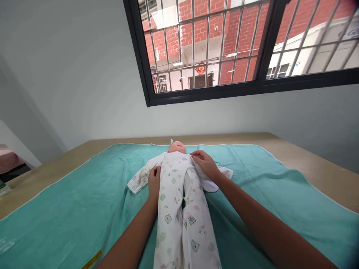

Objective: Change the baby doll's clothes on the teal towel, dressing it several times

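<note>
A baby doll (177, 147) lies on its back with its head toward the wall. White baby clothes (174, 179) with green and pink animal prints cover its body, and the long trouser legs stretch toward me. The left sleeve (140, 178) spreads out to the side. My left hand (154, 181) is closed at the garment's left edge, fingers curled against the cloth by the waist. With fingers pinched together, my right hand (205, 164) grips the cloth near the right shoulder. The other sleeve (226, 172) lies partly hidden behind that hand.
A teal towel (92, 201) with pale edging covers most of the wooden table (316, 172). A yellow strip (92, 259) lies near the front left. Behind the table stands a grey wall (112, 119) with a dark-framed, barred window (206, 96).
</note>
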Demonstrator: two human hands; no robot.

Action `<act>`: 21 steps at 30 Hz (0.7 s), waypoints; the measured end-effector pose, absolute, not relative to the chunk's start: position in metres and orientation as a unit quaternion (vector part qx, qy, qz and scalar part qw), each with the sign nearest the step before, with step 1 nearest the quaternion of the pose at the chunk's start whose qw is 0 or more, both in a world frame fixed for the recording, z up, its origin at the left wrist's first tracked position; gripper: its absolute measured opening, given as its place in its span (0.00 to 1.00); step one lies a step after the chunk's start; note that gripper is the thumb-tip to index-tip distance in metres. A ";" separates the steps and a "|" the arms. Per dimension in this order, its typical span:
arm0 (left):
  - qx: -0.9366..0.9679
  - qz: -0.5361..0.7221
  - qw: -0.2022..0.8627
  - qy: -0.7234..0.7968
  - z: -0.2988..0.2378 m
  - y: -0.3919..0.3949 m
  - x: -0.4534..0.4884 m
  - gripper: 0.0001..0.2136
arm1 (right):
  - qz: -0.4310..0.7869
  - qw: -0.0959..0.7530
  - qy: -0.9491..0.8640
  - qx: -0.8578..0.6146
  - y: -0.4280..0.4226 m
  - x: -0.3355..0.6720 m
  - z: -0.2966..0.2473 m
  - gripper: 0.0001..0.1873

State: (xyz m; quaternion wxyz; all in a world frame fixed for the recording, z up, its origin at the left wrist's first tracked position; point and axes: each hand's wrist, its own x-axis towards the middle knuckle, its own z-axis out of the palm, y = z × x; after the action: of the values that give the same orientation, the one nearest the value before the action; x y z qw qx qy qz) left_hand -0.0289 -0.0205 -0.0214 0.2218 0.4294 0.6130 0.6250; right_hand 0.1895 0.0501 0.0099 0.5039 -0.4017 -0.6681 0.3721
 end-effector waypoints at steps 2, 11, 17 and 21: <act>0.412 0.638 0.215 0.614 -0.018 -0.024 -0.026 0.10 | 0.349 0.474 -0.696 -0.412 0.050 0.173 0.025 0.12; 0.503 0.532 0.183 0.656 0.008 -0.045 -0.030 0.19 | 0.125 0.108 -0.910 -0.380 0.087 0.087 0.087 0.12; 0.545 0.425 0.199 0.694 0.006 -0.039 -0.040 0.22 | 0.067 -0.071 -0.921 -0.376 0.094 0.065 0.093 0.16; 0.561 0.423 0.197 0.684 0.005 -0.038 -0.039 0.22 | 0.007 0.033 -0.902 -0.430 0.091 0.059 0.079 0.15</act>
State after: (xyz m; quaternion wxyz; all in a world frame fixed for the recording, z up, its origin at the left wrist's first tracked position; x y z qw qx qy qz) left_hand -0.0385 -0.0382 0.0055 0.1974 0.5610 0.6838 0.4227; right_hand 0.0592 0.0908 0.0792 0.0325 -0.4301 -0.9022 0.0069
